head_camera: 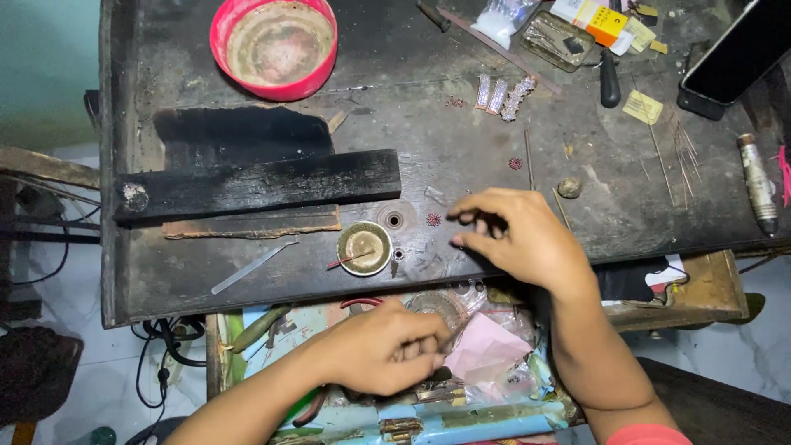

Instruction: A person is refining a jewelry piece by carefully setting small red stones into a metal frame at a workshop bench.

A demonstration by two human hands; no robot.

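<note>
My right hand point(515, 235) hovers low over the dark, worn workbench point(461, 148), fingers curled and slightly apart, holding nothing I can make out. Just left of its fingertips lies a small red beaded piece point(433, 219). My left hand point(383, 346) reaches into the open drawer point(387, 412) below the bench edge, fingers closed among small items; what it grips is hidden. A pink paper point(486, 350) lies beside it. A small brass dish point(364, 247) with a thin stick stands near the bench edge.
A red bowl point(274, 45) sits at the back left. A charred black wooden block point(255, 185) lies across the left. Jewelled strips point(503, 95), thin wires point(680, 152), a metal file point(251, 266), a dark tablet point(733, 53) and packets point(593, 21) lie around.
</note>
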